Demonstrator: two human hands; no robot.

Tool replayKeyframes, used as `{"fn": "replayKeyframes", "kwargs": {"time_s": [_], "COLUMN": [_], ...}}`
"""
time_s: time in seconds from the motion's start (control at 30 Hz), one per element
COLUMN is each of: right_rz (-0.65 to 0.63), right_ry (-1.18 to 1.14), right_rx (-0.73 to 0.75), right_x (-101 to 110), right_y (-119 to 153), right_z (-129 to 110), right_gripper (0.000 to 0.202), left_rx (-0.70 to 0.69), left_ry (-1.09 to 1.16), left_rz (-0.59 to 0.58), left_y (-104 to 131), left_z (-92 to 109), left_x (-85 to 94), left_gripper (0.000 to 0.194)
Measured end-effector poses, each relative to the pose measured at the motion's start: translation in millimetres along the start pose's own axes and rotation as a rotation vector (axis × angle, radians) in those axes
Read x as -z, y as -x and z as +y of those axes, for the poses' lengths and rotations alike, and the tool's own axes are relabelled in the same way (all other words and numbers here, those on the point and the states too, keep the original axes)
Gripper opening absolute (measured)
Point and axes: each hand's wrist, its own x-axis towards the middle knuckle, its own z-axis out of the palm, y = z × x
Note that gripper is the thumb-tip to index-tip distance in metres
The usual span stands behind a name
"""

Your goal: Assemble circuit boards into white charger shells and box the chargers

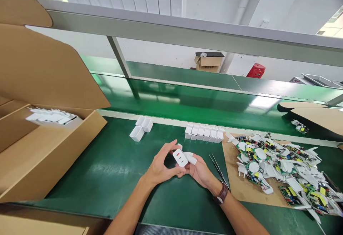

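A small white charger housing (180, 158) with one red port and two dark slots on its face is held between both hands, above the green bench. My left hand (160, 163) is closed on its left side, with thumb below and fingers above. My right hand (197, 167), wearing white finger covers and a brown wristwatch, grips it from the right. Metal tweezers (219, 170) lie on the bench to the right of my right hand. Beyond the hands stand several white housings (205, 133) in a row, and three open white shells (141, 128) further left.
Several circuit boards with white parts (281, 167) are heaped on a cardboard sheet (237, 188) at right. A large open carton (53, 156) holding white pieces stands at left. Behind the bench runs a green conveyor (171, 103) under a metal rail.
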Motion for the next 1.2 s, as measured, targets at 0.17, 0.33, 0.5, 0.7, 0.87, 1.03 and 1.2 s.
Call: {"fn": "replayKeyframes", "kwargs": {"time_s": [0.17,0.33,0.5,0.7,0.87,1.03,1.2], "right_rz": [-0.037,0.002,0.216,0.315,0.124,0.066,0.117], "right_ry": [-0.045,0.023,0.567,1.080,1.079,1.084,1.116], "right_rx": [-0.030,0.007,0.388,0.471,0.245,0.178,0.199], "right_x": [-4,0,9,18,18,15,16], "right_y": [0,-1,0,6,4,0,-1], "right_z": [1,2,0,6,7,0,5], "right_gripper": [0.044,0.043,0.031,0.057,0.093,0.098,0.099], "left_rx": [-0.027,-0.023,0.019,0.145,0.139,-0.009,0.073], "left_ry": [0.003,0.002,-0.060,-0.114,-0.101,-0.018,0.147], "left_rz": [0.025,-0.002,0.032,-0.010,-0.006,-0.058,-0.401], "left_y": [0,-2,-3,-3,-6,-10,-10], "left_z": [-3,4,5,-3,-2,1,5], "left_x": [-0.1,2.5,4.8,-0.1,0.6,2.1,4.4], "left_gripper": [0.092,0.097,0.094,0.055,0.017,0.019,0.029]}}
